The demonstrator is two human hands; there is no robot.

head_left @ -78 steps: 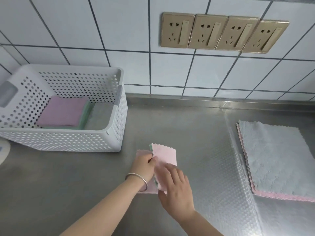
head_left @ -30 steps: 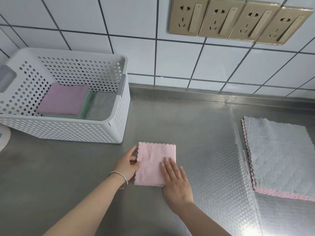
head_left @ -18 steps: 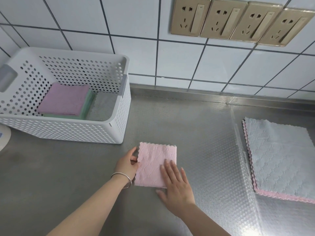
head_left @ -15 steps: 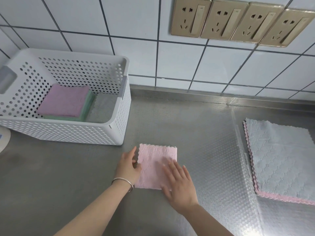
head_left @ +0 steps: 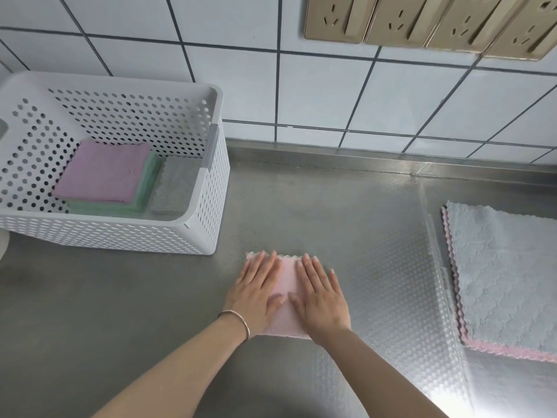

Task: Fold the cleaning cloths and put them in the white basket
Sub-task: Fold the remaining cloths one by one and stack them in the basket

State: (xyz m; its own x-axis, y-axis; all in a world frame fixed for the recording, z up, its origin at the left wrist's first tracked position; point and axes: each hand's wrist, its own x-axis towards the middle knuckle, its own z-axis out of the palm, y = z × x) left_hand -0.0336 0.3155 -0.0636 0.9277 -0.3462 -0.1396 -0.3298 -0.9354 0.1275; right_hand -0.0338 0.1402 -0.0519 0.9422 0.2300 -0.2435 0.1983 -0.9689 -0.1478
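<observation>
A folded pink cloth lies on the steel counter in front of me. My left hand rests flat on its left half, and my right hand rests flat on its right half, fingers spread and pointing away from me. Neither hand grips anything. The white perforated basket stands at the back left. It holds a folded purple cloth on a green one, with a grey cloth beside them. At the right lies an unfolded grey-blue cloth stacked on a pink one.
The tiled wall runs along the back of the counter, with a row of gold sockets above. A textured clear mat covers the right half of the counter. A white round object shows at the left edge.
My left hand has moved from the cloth's left edge onto its top. Both palms now press flat on the folded pink cloth, which earlier was being folded over.
</observation>
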